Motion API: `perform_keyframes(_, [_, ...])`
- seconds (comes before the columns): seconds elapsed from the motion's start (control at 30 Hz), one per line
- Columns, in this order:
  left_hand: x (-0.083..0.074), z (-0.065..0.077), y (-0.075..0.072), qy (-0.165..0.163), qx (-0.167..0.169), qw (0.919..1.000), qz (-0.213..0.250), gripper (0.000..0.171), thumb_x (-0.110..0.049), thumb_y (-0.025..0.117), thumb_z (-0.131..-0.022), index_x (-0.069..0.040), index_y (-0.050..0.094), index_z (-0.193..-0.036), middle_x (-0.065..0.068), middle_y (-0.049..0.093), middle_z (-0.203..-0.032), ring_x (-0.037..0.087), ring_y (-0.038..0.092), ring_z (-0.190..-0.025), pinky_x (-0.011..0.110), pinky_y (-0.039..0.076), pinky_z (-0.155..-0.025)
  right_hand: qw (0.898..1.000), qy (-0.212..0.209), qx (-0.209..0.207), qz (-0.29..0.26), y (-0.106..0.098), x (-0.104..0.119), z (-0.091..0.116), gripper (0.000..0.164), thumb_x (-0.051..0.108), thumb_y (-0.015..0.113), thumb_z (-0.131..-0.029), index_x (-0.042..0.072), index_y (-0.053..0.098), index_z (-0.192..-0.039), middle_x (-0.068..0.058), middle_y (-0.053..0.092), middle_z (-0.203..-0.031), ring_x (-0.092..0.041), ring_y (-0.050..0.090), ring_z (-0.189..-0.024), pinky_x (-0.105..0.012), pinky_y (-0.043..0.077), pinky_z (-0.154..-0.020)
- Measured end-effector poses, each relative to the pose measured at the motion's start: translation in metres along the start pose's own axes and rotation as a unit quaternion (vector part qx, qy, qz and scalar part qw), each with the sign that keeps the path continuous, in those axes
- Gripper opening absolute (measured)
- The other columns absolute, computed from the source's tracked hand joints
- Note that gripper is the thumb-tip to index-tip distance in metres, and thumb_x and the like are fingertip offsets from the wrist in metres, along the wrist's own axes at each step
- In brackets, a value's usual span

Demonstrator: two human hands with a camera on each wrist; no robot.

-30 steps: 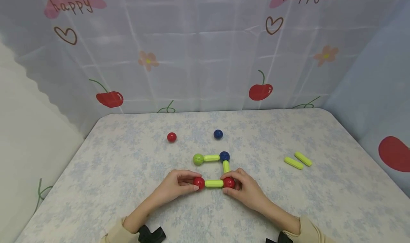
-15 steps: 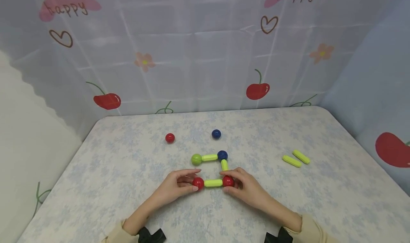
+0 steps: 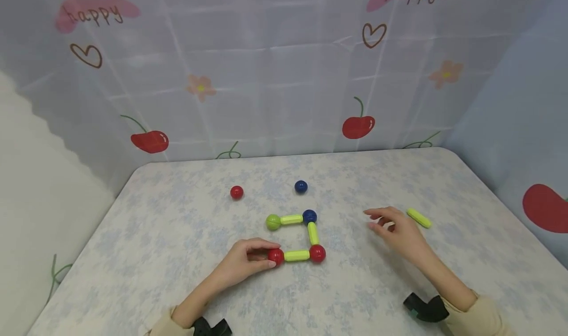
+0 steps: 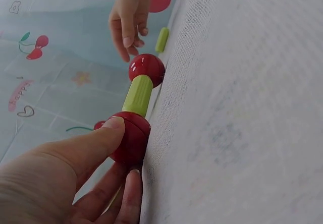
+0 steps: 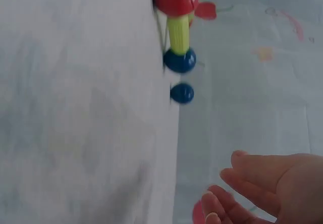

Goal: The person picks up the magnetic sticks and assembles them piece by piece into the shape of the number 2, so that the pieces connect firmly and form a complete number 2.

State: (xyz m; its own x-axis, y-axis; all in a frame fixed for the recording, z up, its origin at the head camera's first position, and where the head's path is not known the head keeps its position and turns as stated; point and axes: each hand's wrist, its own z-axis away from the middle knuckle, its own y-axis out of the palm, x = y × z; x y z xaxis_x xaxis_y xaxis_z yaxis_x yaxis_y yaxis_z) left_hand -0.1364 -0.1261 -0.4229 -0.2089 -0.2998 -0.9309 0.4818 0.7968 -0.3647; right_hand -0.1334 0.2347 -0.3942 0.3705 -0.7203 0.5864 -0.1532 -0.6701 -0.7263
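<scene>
My left hand (image 3: 244, 261) pinches a red ball (image 3: 276, 256) between thumb and fingers at the front left end of a ball-and-rod chain. From that ball a yellow-green rod (image 3: 296, 255) runs to a second red ball (image 3: 317, 253). Another rod (image 3: 313, 233) leads back to a blue ball (image 3: 309, 217), and a third rod (image 3: 291, 219) ends at a green ball (image 3: 272, 222). The chain lies as a three-sided shape, its left side without a rod. My right hand (image 3: 399, 233), fingers loosely bent and holding nothing, hovers left of a loose yellow-green rod (image 3: 419, 218).
Behind the chain, a loose red ball (image 3: 237, 192) and a loose blue ball (image 3: 301, 187) lie on the patterned tabletop (image 3: 177, 203). A printed curtain (image 3: 275, 80) hangs along the table's back edge.
My right hand has let go of the corner red ball and moved right, over the loose rods. It now hides one of them. The left hand keeps its pinch.
</scene>
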Motion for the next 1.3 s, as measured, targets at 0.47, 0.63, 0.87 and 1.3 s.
perform_keyframes(0.47, [0.005,-0.001,0.000,-0.006,-0.002,1.0000,0.008,0.031,-0.009,0.071,-0.084,-0.005,0.067,-0.115,0.004,0.063,-0.112,0.018,0.058,-0.100,0.028,0.049,-0.078,0.988,0.081,0.040,0.122,-0.028,-0.057,0.010,0.031,-0.001,0.073,-0.077,-0.009,0.064,-0.105,-0.022,0.060,-0.093,-0.037,0.057,-0.081,-0.049,0.047,-0.066])
perform_keyframes(0.63, [-0.016,0.004,-0.001,0.001,-0.001,1.0000,0.001,0.030,-0.005,0.070,-0.084,0.002,0.066,-0.113,0.009,0.064,-0.110,0.022,0.058,-0.098,0.028,0.049,-0.076,0.988,0.088,0.044,0.121,-0.027,-0.055,0.009,0.030,0.002,0.072,-0.079,-0.009,0.064,-0.106,-0.018,0.060,-0.089,-0.035,0.057,-0.079,-0.047,0.047,-0.063])
perform_keyframes(0.87, [0.002,0.000,-0.001,-0.005,0.002,1.0000,0.005,0.031,-0.011,0.071,-0.084,-0.005,0.067,-0.114,0.004,0.064,-0.111,0.018,0.059,-0.098,0.027,0.050,-0.076,0.993,0.088,0.056,0.048,-0.025,-0.042,0.006,0.031,0.009,0.064,-0.089,-0.009,0.058,-0.115,-0.023,0.062,-0.099,-0.036,0.061,-0.084,-0.041,0.051,-0.062])
perform_keyframes(1.3, [0.011,-0.004,-0.001,-0.001,0.003,1.0000,-0.003,0.033,-0.017,0.072,-0.084,-0.007,0.068,-0.115,0.002,0.065,-0.109,0.016,0.059,-0.096,0.028,0.051,-0.075,0.899,0.159,0.217,-0.344,0.000,0.027,0.000,0.045,0.019,0.055,-0.097,-0.014,0.043,-0.126,-0.024,0.060,-0.108,-0.027,0.062,-0.097,-0.039,0.050,-0.080])
